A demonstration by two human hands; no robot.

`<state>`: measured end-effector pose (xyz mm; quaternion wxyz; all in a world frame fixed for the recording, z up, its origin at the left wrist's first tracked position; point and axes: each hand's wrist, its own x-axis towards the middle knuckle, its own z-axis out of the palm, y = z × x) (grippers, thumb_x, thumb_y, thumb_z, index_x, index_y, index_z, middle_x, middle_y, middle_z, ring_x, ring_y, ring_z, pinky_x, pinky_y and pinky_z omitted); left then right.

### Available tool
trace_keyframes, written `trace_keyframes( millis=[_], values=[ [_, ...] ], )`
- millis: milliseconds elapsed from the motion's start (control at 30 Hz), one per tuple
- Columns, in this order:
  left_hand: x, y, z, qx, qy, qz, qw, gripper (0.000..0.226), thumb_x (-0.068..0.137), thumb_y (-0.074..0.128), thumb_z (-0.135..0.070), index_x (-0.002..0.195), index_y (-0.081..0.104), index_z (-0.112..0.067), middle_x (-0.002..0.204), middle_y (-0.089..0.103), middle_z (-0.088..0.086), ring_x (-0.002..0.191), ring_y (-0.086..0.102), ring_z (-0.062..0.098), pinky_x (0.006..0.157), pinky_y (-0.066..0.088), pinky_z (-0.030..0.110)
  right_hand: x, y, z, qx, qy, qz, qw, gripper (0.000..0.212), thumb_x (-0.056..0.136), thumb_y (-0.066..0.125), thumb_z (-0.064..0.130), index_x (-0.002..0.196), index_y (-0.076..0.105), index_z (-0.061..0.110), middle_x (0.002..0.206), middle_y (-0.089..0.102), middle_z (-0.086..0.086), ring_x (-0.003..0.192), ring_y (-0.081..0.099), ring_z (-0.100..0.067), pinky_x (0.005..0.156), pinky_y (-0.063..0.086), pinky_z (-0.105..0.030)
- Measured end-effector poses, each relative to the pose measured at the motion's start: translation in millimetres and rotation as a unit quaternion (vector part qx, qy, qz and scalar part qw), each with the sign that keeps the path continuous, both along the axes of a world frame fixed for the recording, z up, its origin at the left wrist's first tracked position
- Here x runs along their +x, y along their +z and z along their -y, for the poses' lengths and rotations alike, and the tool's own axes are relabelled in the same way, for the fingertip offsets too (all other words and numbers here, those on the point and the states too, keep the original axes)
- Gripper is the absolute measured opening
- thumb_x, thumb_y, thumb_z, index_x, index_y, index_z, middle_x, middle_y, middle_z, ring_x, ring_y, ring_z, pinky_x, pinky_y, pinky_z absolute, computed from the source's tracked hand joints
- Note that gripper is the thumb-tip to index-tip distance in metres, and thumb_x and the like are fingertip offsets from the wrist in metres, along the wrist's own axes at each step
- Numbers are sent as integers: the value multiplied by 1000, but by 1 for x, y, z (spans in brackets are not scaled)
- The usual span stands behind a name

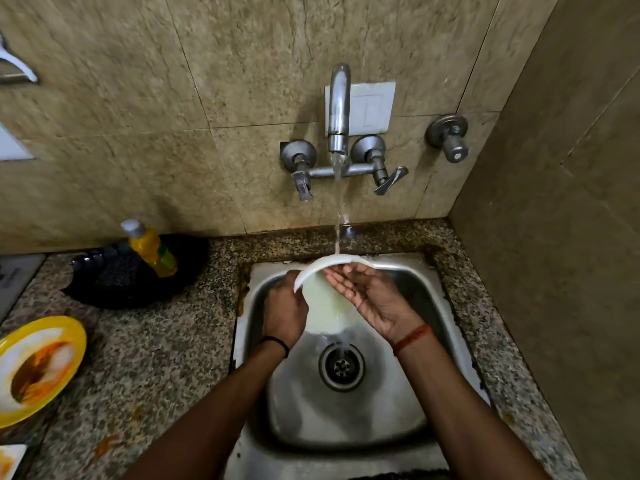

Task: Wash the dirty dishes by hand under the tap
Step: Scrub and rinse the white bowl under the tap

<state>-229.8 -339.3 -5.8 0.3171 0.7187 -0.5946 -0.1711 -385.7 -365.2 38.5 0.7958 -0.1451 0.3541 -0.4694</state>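
White plate (323,306) tilted under tap water: left grip (284,311) clasps it, right grip (372,296) flat on it.

Dim, warm indoor light from above. Soft glare on the steel sink (408,403) and the tap (339,102); dark shadow under the forearms. Wide-angle bending curves the wall tiles (138,98) and counter (156,341) toward the edges. Motion blur smears the left side, including the yellow plate (74,336).

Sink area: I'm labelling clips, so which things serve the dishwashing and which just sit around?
In use: white plate, tap, sink, left hand, right hand, yellow plate, soap bottle.
Idle: black tray, wall switch, spare valve.
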Motion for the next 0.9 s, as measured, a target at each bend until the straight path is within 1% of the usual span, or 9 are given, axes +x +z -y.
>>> trace_keyframes(
  millis=[100,167,233,333,400,500,667,800,900],
  values=[
    [2,-7,0,50,28,-65,996,30,93,52,-11,121,62,-8,113,68,16,103,63,33,85,50,35,8,-1,5,5,21,-23,1000,26,96,32,-14,107,56,-13,106,65,-27,107,63,-34,97,50,-37],
    [3,-11,-2,109,39,-164,980,31,91,55,-12,121,62,-10,112,68,17,100,64,36,82,56,44,12,-5,9,13,13,-26,999,32,95,29,-15,119,50,-14,107,64,-27,105,64,-33,88,56,-33],
    [4,-12,-3,178,77,-319,928,30,92,57,-10,121,60,-11,113,66,17,97,64,40,68,58,54,15,-7,14,17,9,-23,1000,32,95,31,-15,121,50,-12,103,67,-25,99,66,-30,79,59,-29],
    [6,-10,-4,228,121,-486,835,31,92,56,-7,123,55,-7,118,63,22,92,65,43,50,59,45,20,-7,20,17,-3,-12,1000,29,95,36,-15,116,56,-9,104,67,-22,103,66,-29,79,58,-27],
    [7,-7,-5,233,135,-549,791,30,92,55,-5,122,53,-3,114,62,26,84,66,40,49,59,44,22,-8,26,16,-14,-11,1000,25,93,42,-14,107,62,-9,98,71,-20,91,72,-25,75,60,-25],
    [10,-5,-5,227,141,-592,760,23,92,52,-2,115,53,-7,105,64,21,81,66,37,54,59,45,25,-7,35,9,-16,-44,999,16,89,54,-11,97,67,-4,84,75,-16,77,75,-20,71,61,-25],
    [16,-4,-6,201,130,-602,761,22,91,50,0,96,59,-20,85,70,10,81,65,35,61,58,47,29,-9,39,-5,-8,-153,988,10,89,66,9,87,69,-1,76,75,-12,67,74,-16,59,59,-22],
    [15,-2,-7,193,118,-603,765,25,91,49,2,90,59,-21,63,73,1,76,61,33,61,59,48,22,-14,37,-10,-23,-174,984,24,97,41,-7,115,55,-14,112,65,-31,91,70,-30,80,59,-31],
    [13,-1,-6,207,122,-603,761,20,91,48,0,95,58,-17,65,70,8,72,54,29,56,59,46,13,-16,33,-36,-7,-291,956,36,95,37,-12,128,51,-9,124,61,-24,115,61,-32,95,51,-34]
  ],
)
